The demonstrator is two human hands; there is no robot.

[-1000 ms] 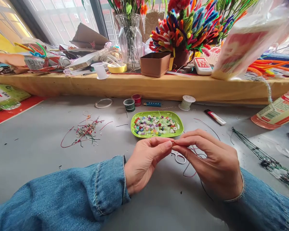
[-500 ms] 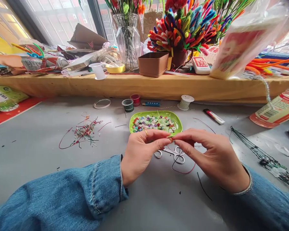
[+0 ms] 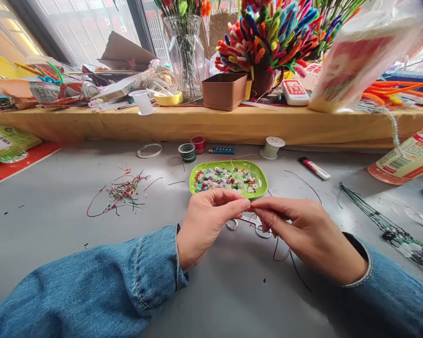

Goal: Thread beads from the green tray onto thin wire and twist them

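Observation:
My left hand (image 3: 206, 225) and my right hand (image 3: 303, 234) meet fingertip to fingertip just in front of a green tray (image 3: 262, 181) of mixed beads. Both pinch a tiny orange-red bead and a thin red wire (image 3: 280, 256) that loops down under my right hand onto the grey table. Small scissors (image 3: 248, 222) lie on the table beneath the fingertips, partly hidden by both hands. A gold ring shows on my left hand. Both arms wear blue denim sleeves.
A pile of cut wire scraps (image 3: 123, 192) lies left of the tray. Wire spools (image 3: 188, 152), a white spool (image 3: 272, 146) and a lighter (image 3: 315, 168) sit behind it. A beaded green strand (image 3: 380, 223) lies at right. The raised shelf holds a glass vase (image 3: 185, 51), a brown box (image 3: 224, 91) and pipe-cleaner flowers (image 3: 268, 37).
My right hand's fingers have curled in closer to the wire, and the red loop has shifted slightly under it. The left hand has stayed pinched in place.

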